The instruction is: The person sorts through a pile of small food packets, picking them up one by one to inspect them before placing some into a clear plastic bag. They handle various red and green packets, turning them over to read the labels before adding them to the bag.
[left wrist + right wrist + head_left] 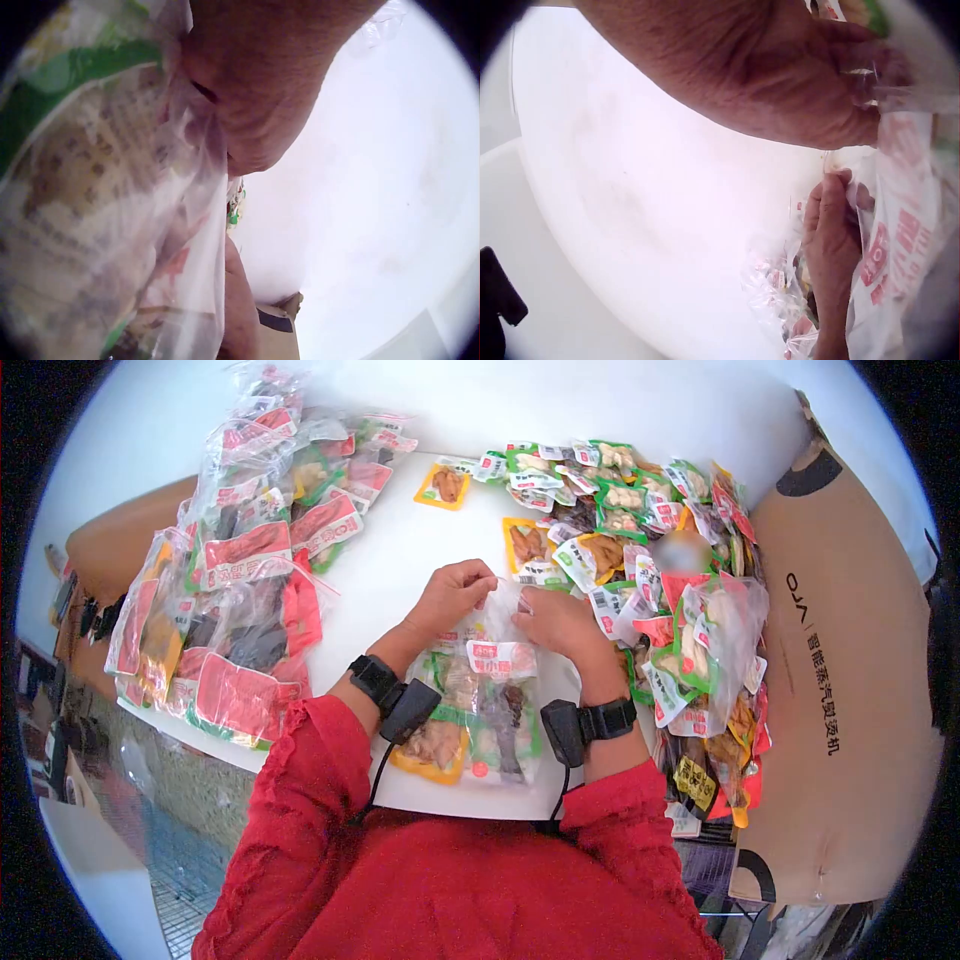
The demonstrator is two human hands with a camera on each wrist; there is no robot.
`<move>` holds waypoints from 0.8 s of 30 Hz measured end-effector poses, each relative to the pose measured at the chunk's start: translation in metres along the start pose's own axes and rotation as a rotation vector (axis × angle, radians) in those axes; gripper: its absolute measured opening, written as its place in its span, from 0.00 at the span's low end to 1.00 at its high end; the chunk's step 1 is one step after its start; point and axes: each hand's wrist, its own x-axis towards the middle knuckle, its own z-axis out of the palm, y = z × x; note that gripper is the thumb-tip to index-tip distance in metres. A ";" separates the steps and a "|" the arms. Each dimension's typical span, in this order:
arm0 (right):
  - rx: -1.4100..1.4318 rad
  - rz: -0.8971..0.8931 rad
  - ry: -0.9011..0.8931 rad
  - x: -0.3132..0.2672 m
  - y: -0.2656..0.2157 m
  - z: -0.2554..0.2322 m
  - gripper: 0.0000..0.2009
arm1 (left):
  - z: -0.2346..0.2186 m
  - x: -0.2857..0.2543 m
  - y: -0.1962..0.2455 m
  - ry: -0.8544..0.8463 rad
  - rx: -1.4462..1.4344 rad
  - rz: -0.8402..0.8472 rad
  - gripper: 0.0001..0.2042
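Observation:
A clear plastic bag (468,695) filled with several snack packets lies in front of the red-clothed torso, at the table's near edge. My left hand (455,598) pinches the left side of its top edge, thumb against curled fingers. Opposite it, my right hand (560,622) grips the right side of the same edge. Through the film show a yellow-edged packet (432,748), green-edged ones and a red-and-white label (502,657). In the right wrist view the left hand (832,232) holds the film between thumb and fingers. The bag (97,202) fills the left wrist view's left side.
Filled clear bags (240,600) are heaped on the left of the white table (375,580). Loose snack packets (620,510) pile up on the right, with one yellow packet (443,486) apart at the back. A cardboard box (850,660) stands along the right side.

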 end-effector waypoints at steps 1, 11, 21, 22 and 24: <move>0.006 0.009 0.011 -0.001 -0.001 0.000 0.14 | 0.000 0.001 -0.002 0.009 0.001 0.001 0.06; 0.064 0.047 0.068 -0.007 -0.004 0.005 0.15 | 0.002 -0.001 0.000 0.029 0.161 0.019 0.06; -0.051 0.057 0.339 -0.075 -0.025 -0.073 0.22 | 0.002 -0.001 -0.009 0.020 0.067 -0.032 0.05; -0.135 0.066 0.427 -0.082 -0.011 -0.080 0.23 | 0.003 -0.003 -0.004 0.026 0.086 -0.024 0.05; -0.309 0.172 0.520 -0.101 0.014 -0.101 0.27 | 0.003 -0.006 0.004 0.033 0.113 -0.026 0.06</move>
